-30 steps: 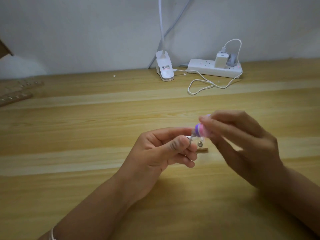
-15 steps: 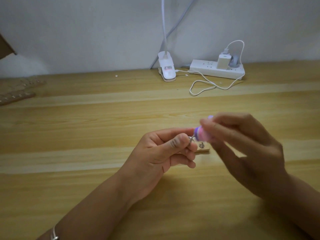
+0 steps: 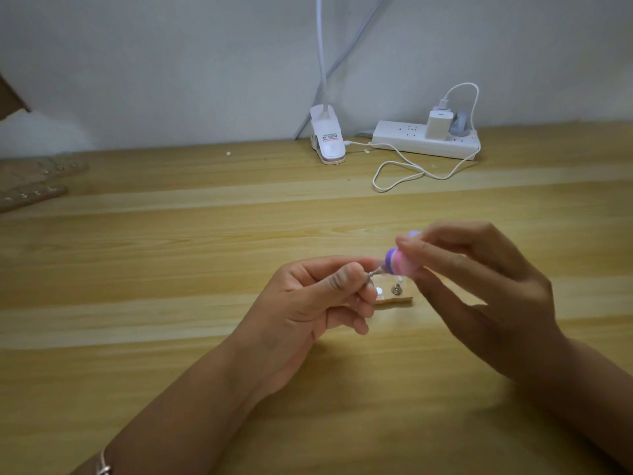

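Head: pink screwdriver [image 3: 400, 264], right hand [image 3: 489, 296] pinching handle, left hand [image 3: 308, 303] pinching tip

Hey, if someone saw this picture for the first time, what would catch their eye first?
The hands meeting mid-table: the right hand pinches a small pink and purple tool, while the left hand pinches at its thin metal tip. Just beneath them a small wooden block with metal fittings lies on the wooden table. By the back wall sit a white power strip and a white clip lamp base.
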Demonstrator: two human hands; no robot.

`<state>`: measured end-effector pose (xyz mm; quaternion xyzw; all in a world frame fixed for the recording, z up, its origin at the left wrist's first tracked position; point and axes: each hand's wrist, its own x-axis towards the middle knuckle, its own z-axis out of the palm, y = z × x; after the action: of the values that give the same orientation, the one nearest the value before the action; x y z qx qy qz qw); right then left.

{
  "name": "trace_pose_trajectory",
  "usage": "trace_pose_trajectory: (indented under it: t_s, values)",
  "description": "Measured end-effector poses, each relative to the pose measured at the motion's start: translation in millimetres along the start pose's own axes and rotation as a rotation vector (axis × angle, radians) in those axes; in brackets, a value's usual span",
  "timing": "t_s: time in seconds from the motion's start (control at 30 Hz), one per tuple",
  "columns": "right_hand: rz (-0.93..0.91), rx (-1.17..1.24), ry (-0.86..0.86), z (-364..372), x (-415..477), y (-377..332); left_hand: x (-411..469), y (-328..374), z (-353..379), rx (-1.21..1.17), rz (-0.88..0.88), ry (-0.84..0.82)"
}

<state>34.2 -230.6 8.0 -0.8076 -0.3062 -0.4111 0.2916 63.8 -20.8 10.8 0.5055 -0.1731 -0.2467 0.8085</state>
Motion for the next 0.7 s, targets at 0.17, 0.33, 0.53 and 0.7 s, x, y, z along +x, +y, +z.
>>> trace_pose_trajectory:
  t_s: [0.17,0.33,0.53,0.7]
  values:
    - [0.019,0.010,0.005,8,-3,-8,1,2,-1,0.013,0.033,0.052]
    - [0.100,0.004,0.022,8,0,-1,1,1,0,0.083,0.063,0.101]
    - [0.257,0.040,0.085,3,0,10,0,1,0,0.127,0.115,0.133]
    - [0.398,0.253,0.077,4,0,7,0,0,2,0.144,0.122,0.122]
